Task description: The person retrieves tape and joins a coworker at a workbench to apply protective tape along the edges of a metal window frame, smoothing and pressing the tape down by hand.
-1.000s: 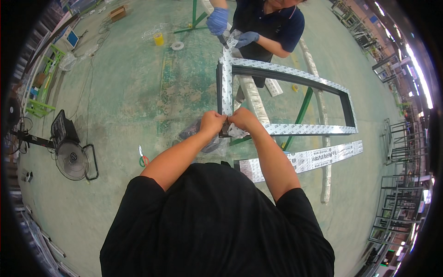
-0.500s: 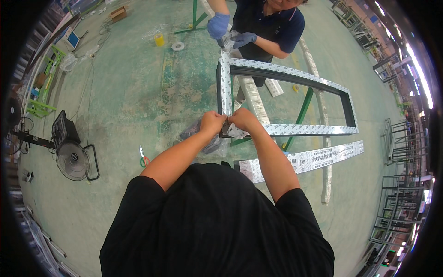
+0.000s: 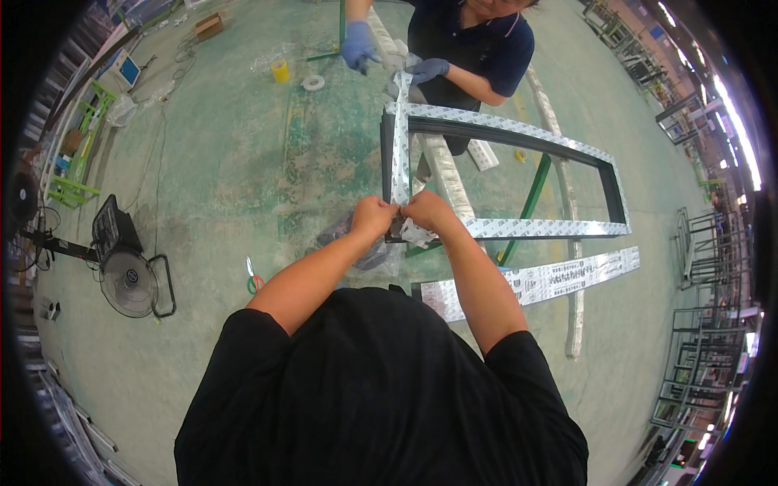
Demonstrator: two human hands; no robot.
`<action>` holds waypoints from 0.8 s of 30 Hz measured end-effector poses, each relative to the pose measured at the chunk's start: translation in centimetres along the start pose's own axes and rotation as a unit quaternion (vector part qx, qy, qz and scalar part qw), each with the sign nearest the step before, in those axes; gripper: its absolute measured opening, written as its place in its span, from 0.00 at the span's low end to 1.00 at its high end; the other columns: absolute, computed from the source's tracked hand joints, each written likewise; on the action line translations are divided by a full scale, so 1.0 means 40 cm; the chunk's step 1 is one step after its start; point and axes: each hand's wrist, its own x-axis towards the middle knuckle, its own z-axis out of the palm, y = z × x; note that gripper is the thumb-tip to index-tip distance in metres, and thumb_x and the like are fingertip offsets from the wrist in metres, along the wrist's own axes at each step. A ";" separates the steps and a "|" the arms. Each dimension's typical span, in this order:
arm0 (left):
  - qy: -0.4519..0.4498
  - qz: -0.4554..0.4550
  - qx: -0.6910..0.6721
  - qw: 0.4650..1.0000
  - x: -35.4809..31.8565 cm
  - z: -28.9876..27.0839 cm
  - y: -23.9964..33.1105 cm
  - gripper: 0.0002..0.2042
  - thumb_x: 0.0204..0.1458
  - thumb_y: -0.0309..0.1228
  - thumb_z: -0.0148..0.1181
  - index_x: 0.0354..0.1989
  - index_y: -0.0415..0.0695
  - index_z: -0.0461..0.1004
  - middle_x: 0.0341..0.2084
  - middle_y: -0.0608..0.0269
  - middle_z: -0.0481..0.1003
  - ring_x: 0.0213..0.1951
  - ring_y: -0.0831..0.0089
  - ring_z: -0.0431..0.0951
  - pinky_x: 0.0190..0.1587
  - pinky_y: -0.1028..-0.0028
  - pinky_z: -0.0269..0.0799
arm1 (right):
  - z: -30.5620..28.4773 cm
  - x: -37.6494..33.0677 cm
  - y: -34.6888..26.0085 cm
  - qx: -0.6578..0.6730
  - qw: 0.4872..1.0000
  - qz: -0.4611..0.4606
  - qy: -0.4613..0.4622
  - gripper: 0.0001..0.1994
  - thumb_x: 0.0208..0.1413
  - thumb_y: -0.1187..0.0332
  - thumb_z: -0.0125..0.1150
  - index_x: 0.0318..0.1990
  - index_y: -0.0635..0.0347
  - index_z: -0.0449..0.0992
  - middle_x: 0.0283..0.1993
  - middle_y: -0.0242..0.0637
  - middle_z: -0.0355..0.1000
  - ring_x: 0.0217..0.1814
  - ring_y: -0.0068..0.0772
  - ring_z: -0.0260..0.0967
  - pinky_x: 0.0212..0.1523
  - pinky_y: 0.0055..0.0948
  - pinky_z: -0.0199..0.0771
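A long dark rectangular frame [image 3: 613, 193] has white printed protective film on its faces. At its near left corner my left hand [image 3: 374, 217] and my right hand [image 3: 427, 211] are side by side, fingers pinched on the near end of a film strip [image 3: 400, 150]. That strip runs along the frame's left side, a little askew, to a co-worker's gloved hand [image 3: 429, 70] at the far corner. The co-worker's other blue-gloved hand [image 3: 359, 49] is held off to the left. Crumpled clear film [image 3: 416, 233] hangs under my right fingers.
Wrapped bars [image 3: 446, 174] and green stand legs [image 3: 531, 198] are under the frame. A film-covered panel [image 3: 535, 279] lies close to my right arm. On the floor are scissors [image 3: 253, 277], a fan [image 3: 128, 279], a yellow tape roll [image 3: 279, 71] and a white roll [image 3: 313, 83].
The co-worker's left-side gloved hand has moved away from the far corner. The film strip's far part has shifted right, baring dark frame beside it. My hands stay almost in place.
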 end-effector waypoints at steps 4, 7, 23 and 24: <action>0.005 0.009 0.004 1.000 0.004 0.002 -0.004 0.16 0.57 0.38 0.76 0.29 0.38 0.80 0.21 0.57 0.82 0.23 0.70 0.81 0.27 0.65 0.76 | 0.013 0.009 0.014 -0.001 0.999 -0.026 0.029 0.20 0.54 0.52 0.71 0.37 0.64 0.89 0.36 0.55 0.84 0.39 0.58 0.84 0.45 0.49 0.82; 0.009 0.013 0.011 1.000 -0.004 0.000 0.006 0.16 0.56 0.38 0.76 0.29 0.38 0.81 0.22 0.57 0.82 0.23 0.69 0.82 0.28 0.65 0.76 | 0.020 0.016 0.025 0.007 0.999 -0.017 0.026 0.20 0.54 0.52 0.71 0.37 0.64 0.89 0.35 0.55 0.84 0.38 0.57 0.83 0.44 0.48 0.82; -0.001 -0.001 -0.016 1.000 -0.002 -0.004 0.011 0.16 0.57 0.38 0.76 0.27 0.38 0.80 0.20 0.56 0.81 0.21 0.69 0.80 0.26 0.65 0.75 | 0.012 0.012 0.021 0.021 0.999 -0.019 0.021 0.19 0.53 0.53 0.71 0.37 0.63 0.89 0.35 0.54 0.84 0.38 0.56 0.83 0.44 0.47 0.82; -0.005 -0.001 -0.021 1.000 -0.001 -0.004 0.010 0.16 0.57 0.38 0.75 0.27 0.38 0.80 0.20 0.56 0.81 0.21 0.70 0.80 0.25 0.66 0.75 | 0.013 0.015 0.022 0.020 0.999 -0.018 0.020 0.19 0.53 0.53 0.71 0.37 0.63 0.89 0.36 0.54 0.84 0.39 0.56 0.83 0.44 0.47 0.82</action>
